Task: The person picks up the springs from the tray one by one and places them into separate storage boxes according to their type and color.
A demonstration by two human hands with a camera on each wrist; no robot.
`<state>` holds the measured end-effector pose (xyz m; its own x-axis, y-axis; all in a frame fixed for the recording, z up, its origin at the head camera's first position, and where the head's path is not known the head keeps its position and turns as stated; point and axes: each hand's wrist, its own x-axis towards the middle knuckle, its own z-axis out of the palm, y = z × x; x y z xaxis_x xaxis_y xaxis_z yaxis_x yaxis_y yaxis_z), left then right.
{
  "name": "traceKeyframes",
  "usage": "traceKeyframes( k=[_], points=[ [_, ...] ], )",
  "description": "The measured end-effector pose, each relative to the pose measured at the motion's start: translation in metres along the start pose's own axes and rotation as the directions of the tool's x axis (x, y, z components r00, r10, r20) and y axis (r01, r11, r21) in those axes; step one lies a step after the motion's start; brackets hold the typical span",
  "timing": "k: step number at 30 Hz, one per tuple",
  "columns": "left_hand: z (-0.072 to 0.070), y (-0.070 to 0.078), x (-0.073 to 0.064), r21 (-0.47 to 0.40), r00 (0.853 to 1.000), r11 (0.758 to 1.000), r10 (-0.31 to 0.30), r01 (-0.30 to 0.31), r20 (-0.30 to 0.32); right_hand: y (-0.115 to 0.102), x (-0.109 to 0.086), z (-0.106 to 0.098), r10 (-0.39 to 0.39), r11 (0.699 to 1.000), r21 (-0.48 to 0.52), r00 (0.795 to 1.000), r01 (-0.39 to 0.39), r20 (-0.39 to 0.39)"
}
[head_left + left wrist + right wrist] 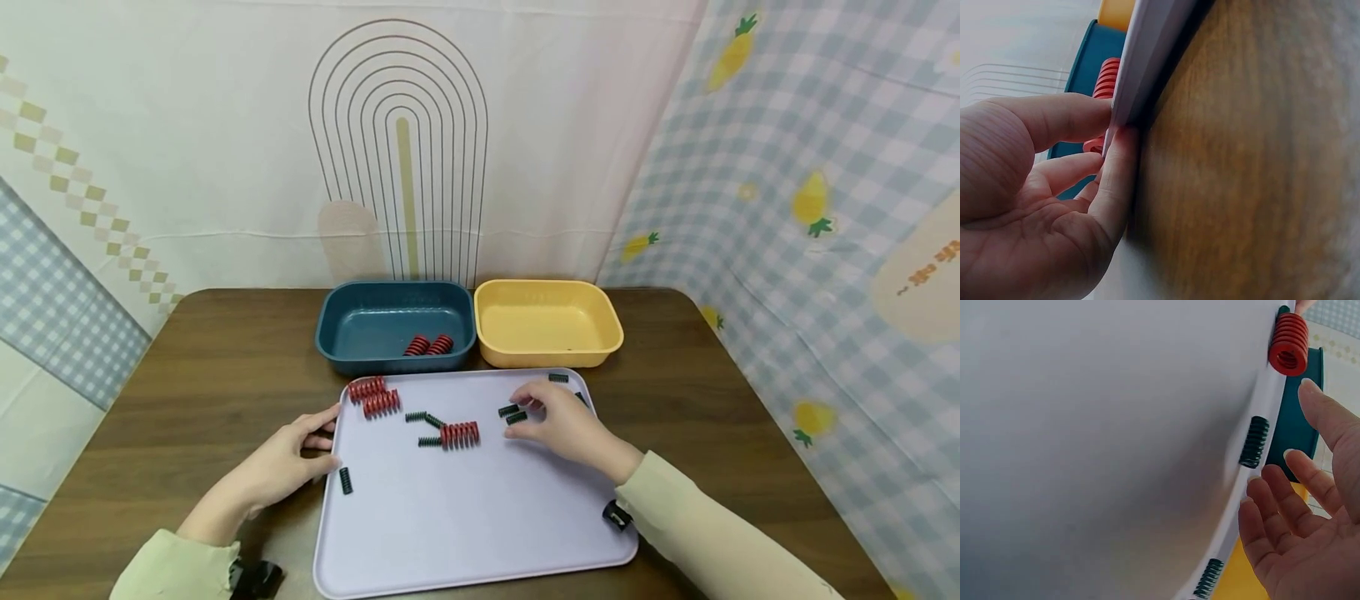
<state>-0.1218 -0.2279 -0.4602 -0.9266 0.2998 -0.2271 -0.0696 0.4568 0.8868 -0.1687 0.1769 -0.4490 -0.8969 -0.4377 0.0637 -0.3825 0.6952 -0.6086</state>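
My left hand [292, 454] holds the left rim of a pale lavender tray [450, 533], thumb and fingertips at its edge. A small dark green spring [346, 480] lies beside that thumb on the tray. My right hand [558, 421] hovers over the tray's right side, thumb and fingers spread around two green springs [517, 417]. In the right wrist view nothing shows between the fingers, and a green spring [1254, 442] lies just off the fingertips. Near the tray's middle, a red spring [460, 435] sits against several green springs [416, 416].
Two red springs [382, 403] lie at the tray's back left corner. Another green spring [558, 378] is at the back right. Behind the tray stand a dark blue bin [352, 364] with two red springs [417, 345] inside and a yellow bin [547, 358], side by side.
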Motion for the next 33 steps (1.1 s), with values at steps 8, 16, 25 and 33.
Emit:
traceKeyframes(
  k=[8,16,25,33],
  points=[
    [0.001,0.001,0.001,0.009,1.000,1.000,-0.016,0.016,0.005,0.008,-0.002,0.002,0.022,1.000,0.013,0.999,-0.022,0.023],
    [0.002,0.000,0.003,0.018,1.000,1.000,-0.014,0.014,0.006,0.020,0.000,0.003,0.036,0.996,0.084,0.999,-0.039,0.038],
    [0.001,-0.001,0.003,0.010,1.000,1.000,-0.010,0.010,0.014,0.024,0.003,0.006,0.047,0.998,0.039,0.994,-0.051,0.096],
    [-0.001,-0.001,0.001,0.014,1.000,1.000,-0.020,0.020,0.011,0.020,0.006,0.007,0.071,0.997,0.032,0.991,-0.075,0.115]
  ],
)
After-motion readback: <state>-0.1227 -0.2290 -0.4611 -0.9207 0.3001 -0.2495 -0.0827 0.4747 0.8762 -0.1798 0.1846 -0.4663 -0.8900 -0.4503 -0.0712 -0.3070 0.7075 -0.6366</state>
